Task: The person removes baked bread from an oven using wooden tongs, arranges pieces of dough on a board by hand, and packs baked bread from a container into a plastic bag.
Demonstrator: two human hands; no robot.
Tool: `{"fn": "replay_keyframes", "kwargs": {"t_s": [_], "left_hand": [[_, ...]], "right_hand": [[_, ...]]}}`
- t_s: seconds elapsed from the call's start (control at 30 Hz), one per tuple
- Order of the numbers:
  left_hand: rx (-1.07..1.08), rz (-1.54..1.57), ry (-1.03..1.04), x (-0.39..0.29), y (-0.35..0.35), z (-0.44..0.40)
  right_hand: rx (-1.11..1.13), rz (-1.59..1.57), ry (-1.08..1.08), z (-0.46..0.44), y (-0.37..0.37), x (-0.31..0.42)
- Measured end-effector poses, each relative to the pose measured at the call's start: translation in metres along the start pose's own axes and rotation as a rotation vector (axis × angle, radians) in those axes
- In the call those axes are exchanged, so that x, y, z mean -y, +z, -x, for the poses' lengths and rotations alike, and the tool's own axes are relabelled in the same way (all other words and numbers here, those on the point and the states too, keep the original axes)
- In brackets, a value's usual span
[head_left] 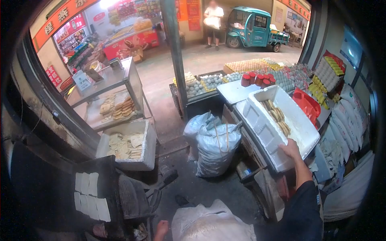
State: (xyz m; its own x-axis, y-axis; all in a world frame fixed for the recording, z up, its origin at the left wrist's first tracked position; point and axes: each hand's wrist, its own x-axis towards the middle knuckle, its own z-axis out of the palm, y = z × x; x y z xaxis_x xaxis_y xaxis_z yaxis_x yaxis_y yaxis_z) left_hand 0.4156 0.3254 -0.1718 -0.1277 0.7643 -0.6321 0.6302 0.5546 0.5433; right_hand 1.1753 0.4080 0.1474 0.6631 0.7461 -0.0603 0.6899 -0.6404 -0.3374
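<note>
My right hand (290, 149) reaches to the near end of a white foam box (299, 132), its fingers bent at the rim; what it holds, if anything, is hidden. Inside this box a row of browned flatbreads (276, 116) lies along the left side. Low in the view, my left hand (161, 229) hangs beside the pale apron (213, 225), its fingers curled. Pale flat dough pieces (91, 195) lie in two rows on a dark surface at the left. Another foam box (148, 146) holds more pale flat pieces.
Two full sacks (217, 150) stand on the floor in the middle. A glass case (128, 80) with breads is at the left. Egg trays (249, 65) and red-lidded jars (257, 78) are beyond the box. A person (213, 18) stands outside near a teal three-wheeler (257, 28).
</note>
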Motion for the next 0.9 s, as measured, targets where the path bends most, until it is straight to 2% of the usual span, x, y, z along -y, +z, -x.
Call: {"fn": "replay_keyframes", "kwargs": {"t_s": [0.33, 0.57, 0.73, 0.83, 0.9], "left_hand": [[0.005, 0.190, -0.062, -0.025, -0.002, 0.017], [0.004, 0.153, -0.011, -0.014, 0.001, 0.008], [-0.031, 0.052, 0.039, -0.047, -0.010, 0.033], [-0.057, 0.079, -0.023, -0.003, 0.009, 0.003], [-0.041, 0.042, -0.027, -0.002, 0.009, 0.001]], "right_hand": [[0.001, 0.005, 0.004, 0.004, -0.003, 0.006], [-0.008, -0.003, -0.001, 0.004, -0.003, 0.006], [0.015, -0.015, 0.004, 0.005, -0.004, 0.008], [0.000, -0.003, 0.000, 0.003, -0.001, 0.004], [-0.010, -0.004, 0.002, 0.002, 0.000, 0.004]]}}
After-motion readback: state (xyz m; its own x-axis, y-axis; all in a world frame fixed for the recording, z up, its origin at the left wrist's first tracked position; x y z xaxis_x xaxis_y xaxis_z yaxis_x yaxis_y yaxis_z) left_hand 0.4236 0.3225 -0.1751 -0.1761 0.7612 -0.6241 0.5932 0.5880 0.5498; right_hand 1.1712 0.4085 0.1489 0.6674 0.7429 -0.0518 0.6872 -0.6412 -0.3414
